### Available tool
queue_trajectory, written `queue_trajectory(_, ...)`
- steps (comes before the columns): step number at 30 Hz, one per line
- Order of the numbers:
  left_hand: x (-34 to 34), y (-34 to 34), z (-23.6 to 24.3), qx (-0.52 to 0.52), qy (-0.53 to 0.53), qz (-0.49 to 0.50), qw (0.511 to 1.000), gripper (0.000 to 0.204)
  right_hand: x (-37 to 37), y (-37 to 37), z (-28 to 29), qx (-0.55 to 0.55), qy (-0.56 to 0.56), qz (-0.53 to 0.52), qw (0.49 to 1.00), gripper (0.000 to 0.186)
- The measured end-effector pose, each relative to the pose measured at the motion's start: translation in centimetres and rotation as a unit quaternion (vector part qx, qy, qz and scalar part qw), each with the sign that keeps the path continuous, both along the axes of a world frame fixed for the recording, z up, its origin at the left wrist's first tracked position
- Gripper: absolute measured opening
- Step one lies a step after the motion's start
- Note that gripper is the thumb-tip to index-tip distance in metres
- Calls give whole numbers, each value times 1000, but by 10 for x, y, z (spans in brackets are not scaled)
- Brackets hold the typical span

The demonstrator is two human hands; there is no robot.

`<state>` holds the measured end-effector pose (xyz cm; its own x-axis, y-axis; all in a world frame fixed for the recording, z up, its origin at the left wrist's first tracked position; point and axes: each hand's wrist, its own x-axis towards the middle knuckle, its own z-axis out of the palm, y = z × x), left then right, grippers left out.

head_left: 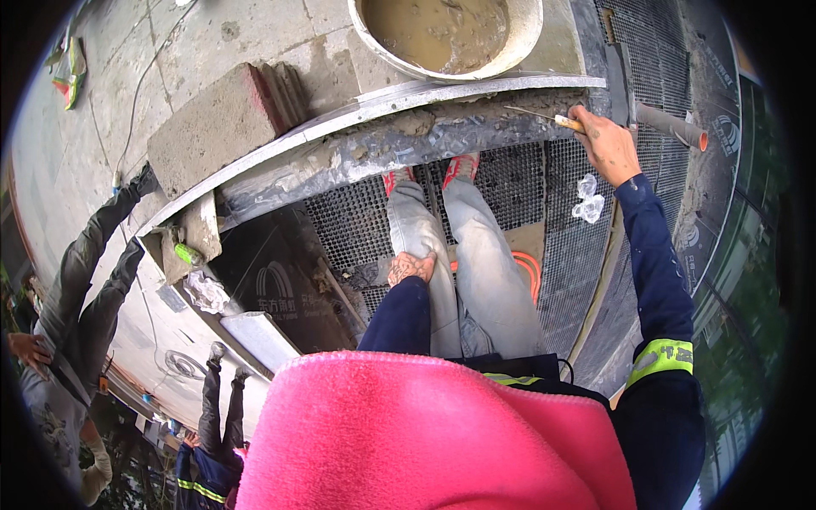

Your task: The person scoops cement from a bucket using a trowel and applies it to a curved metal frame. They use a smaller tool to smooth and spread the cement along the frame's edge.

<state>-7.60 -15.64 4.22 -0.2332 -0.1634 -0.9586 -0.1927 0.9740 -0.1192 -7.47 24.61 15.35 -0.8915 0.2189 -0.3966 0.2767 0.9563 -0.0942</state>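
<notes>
- Right hand (607,144) at 1 o'clock, closed on trowel (557,120) handle; thin blade lies on mortar bed (476,119)
- Trowel looks light, stiff; grip belongs on handle
- Left hand (411,269) resting flat, open, on thigh, centre

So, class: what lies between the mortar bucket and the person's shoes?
In the head view, between the bucket and the red shoes runs a metal rail, then a mortar-smeared ledge. The right hand works there with a trowel.

A paved ledge (212,51) carries a tub of wet mortar (446,34) and a grey block (212,127); below, a metal grating (569,246) holds what may be crumpled plastic (588,200).
</notes>
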Motion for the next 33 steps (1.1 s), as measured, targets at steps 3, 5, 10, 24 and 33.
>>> queue_trajectory(3, 3, 3, -2, -4, 17, -6, 1000, 69, 30, 16, -61, 7, 110, -54, 992, 36)
queue_trajectory(5, 0, 7, 2, 1, 11, -18, 1000, 68, 21, 15, -87, -46, 127, -44, 990, 36)
queue_trajectory(10, 6, 3, -7, -19, 9, -48, 999, 71, -53, -70, -109, -69, 129, 23, 989, 31)
queue_trajectory(24, 9, 5, -6, -22, -10, -24, 999, 80, -59, -181, -40, -101, 117, -157, 975, 30)
queue_trajectory(33, 12, 3, -5, -13, 10, -25, 1000, 72, -33, -186, -49, -107, 88, -233, 963, 37)
